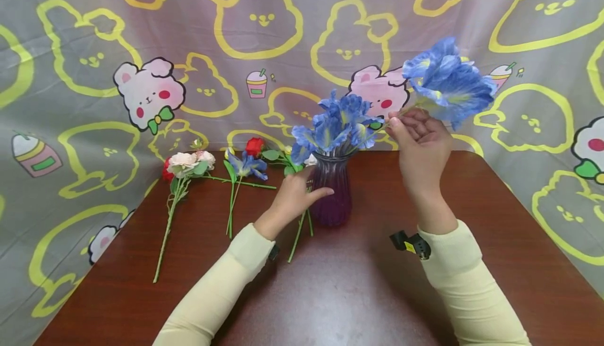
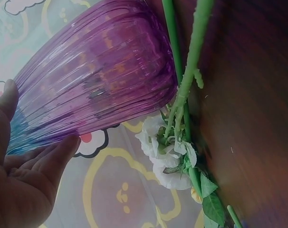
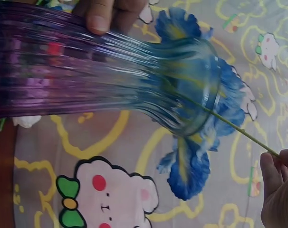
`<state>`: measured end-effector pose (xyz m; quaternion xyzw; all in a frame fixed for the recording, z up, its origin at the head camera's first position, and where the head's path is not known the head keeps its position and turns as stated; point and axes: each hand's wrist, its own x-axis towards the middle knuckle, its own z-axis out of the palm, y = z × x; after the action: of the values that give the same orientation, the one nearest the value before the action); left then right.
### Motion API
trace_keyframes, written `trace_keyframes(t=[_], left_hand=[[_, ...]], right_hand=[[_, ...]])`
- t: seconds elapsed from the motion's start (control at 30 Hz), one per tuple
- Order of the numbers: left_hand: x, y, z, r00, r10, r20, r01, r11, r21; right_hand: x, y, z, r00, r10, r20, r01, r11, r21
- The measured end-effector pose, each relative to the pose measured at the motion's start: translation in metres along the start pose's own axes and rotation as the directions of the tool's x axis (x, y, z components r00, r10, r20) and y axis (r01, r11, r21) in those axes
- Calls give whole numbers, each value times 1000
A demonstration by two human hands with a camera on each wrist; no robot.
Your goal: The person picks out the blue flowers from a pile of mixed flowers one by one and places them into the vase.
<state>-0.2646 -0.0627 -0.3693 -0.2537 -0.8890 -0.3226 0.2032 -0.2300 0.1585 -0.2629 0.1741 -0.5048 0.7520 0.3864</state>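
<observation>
A ribbed glass vase (image 1: 334,199), purple low down and bluish at the neck, stands upright on the table. My left hand (image 1: 293,199) holds its side, thumb and fingers on either side in the left wrist view. Several blue irises (image 1: 337,126) stick out of its mouth. Up to the right, my right hand (image 1: 424,152) pinches the stem of another blue iris (image 1: 448,86), whose bloom leans away to the right. That thin green stem (image 3: 248,136) slants into the vase mouth in the right wrist view.
On the brown table (image 1: 330,293), left of the vase, lie pale pink roses (image 1: 185,162), a blue iris (image 1: 247,165) and a red rose (image 1: 255,147). White flowers (image 2: 165,156) and green stems lie beside the vase. A patterned curtain (image 1: 283,21) hangs behind.
</observation>
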Motion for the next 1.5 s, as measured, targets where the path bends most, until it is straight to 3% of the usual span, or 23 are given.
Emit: trace_keyframes(t=[0.33, 0.57, 0.8, 1.03, 1.23, 1.37, 1.5], left_hand=[[0, 0, 0, 1000, 2, 3, -2, 1000, 12], [0, 0, 0, 1000, 4, 3, -4, 1000, 10], [-1, -1, 0, 1000, -2, -2, 2, 1000, 5], [-1, -2, 2, 999, 26, -27, -26, 1000, 7], [-1, -2, 2, 999, 26, -29, -26, 1000, 8], [-1, -2, 2, 1000, 15, -22, -15, 1000, 3], [-1, -2, 1, 1000, 11, -18, -11, 1000, -4]], right_hand=[[-9, 20, 5, 997, 8, 71, -1, 995, -103], [-13, 31, 3, 994, 100, 50, -93, 988, -126], [-16, 44, 3, 993, 101, 55, -93, 988, -126], [-15, 47, 2, 973, 228, 46, -204, 932, -300], [-14, 47, 1, 980, 175, 97, -126, 917, -380], [-19, 32, 7, 973, 186, 134, -103, 878, -467], [-22, 25, 9, 965, 206, 161, -110, 878, -466]])
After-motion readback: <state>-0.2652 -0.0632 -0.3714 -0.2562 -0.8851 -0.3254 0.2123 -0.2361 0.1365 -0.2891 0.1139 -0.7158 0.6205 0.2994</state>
